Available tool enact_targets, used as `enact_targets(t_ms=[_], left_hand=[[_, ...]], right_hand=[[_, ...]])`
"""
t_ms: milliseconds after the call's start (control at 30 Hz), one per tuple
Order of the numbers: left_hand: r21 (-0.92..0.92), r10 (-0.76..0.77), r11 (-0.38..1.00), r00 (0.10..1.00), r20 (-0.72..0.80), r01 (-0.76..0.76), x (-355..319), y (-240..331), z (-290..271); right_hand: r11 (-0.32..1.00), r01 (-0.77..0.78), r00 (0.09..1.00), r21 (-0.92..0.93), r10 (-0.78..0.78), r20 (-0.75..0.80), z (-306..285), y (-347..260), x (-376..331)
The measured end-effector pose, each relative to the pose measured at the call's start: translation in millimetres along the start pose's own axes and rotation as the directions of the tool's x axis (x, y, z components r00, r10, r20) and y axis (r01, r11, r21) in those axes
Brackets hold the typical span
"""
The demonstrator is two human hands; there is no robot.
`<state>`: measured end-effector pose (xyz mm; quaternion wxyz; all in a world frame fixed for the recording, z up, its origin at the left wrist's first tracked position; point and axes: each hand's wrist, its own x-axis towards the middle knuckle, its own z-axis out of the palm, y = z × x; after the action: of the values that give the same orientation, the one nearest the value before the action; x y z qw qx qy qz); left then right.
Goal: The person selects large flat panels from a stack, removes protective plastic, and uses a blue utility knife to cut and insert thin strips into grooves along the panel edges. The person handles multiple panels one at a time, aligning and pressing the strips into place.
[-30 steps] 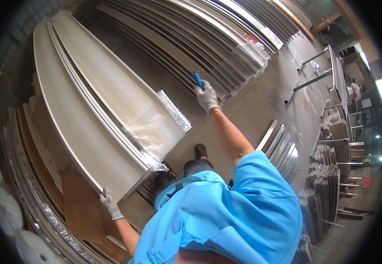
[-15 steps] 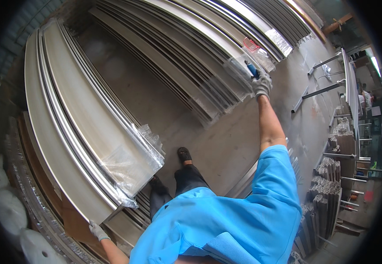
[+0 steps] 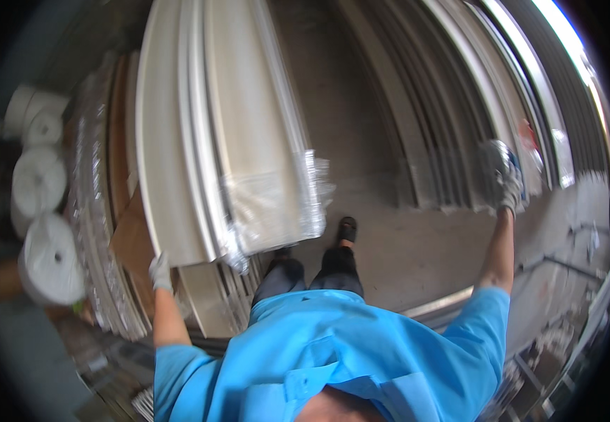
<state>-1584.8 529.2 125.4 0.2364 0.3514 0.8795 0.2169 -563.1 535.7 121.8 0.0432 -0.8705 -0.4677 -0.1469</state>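
My left hand (image 3: 159,271), in a pale work glove, rests on the near edge of a long cream-white panel (image 3: 171,141) that leans in a stack on my left. Clear plastic wrap (image 3: 277,204) covers the near ends of those panels. My right hand (image 3: 503,176), also gloved, is stretched out to the right and closed around a small blue-handled tool (image 3: 518,176). It reaches the ends of a second stack of long pale panels (image 3: 459,112) leaning on the right. The picture is blurred by motion.
Between the two stacks runs a bare concrete floor (image 3: 403,246), where my dark shoe (image 3: 348,228) stands. White rolls of wrapping material (image 3: 45,246) lie at the far left. A brown cardboard sheet (image 3: 132,246) sits among the left panels. Metal racks (image 3: 586,330) stand at the lower right.
My view has swung down and left, so the left stack now fills the top. My right hand with the blue tool has stayed at the right stack's ends. My left hand still holds the panel edge.
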Motion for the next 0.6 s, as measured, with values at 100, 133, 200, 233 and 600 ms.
enact_targets(t_ms=[100, 133, 200, 233, 600], left_hand=[[0.059, 0.001, 0.998, 0.999, 0.038, -0.003, 8.5, 14.6, -1.4], [0.113, 0.084, 0.989, 0.993, 0.088, -0.093, 13.2, 22.0, -3.5], [0.181, 0.014, 0.982, 0.984, 0.175, -0.047, 24.1, 34.3, -5.2], [0.112, 0.036, 0.992, 0.974, 0.223, -0.063, 26.9, 37.6, -2.8], [0.300, 0.174, 0.922, 0.954, 0.243, -0.244, 39.3, 33.5, 23.3]], right_hand=[[0.909, -0.047, 0.996, 0.413, 0.011, 0.089, -36.3, -97.5, -20.5], [0.827, -0.009, 0.997, 0.562, -0.035, 0.067, -50.2, -142.4, -40.3], [0.560, 0.127, 0.983, 0.819, -0.184, -0.027, -81.3, -245.0, -96.6], [0.429, 0.067, 0.970, 0.901, -0.239, 0.042, -97.7, -296.9, -128.4], [0.546, -0.226, 0.719, 0.807, -0.466, 0.516, -175.9, -617.4, -316.6]])
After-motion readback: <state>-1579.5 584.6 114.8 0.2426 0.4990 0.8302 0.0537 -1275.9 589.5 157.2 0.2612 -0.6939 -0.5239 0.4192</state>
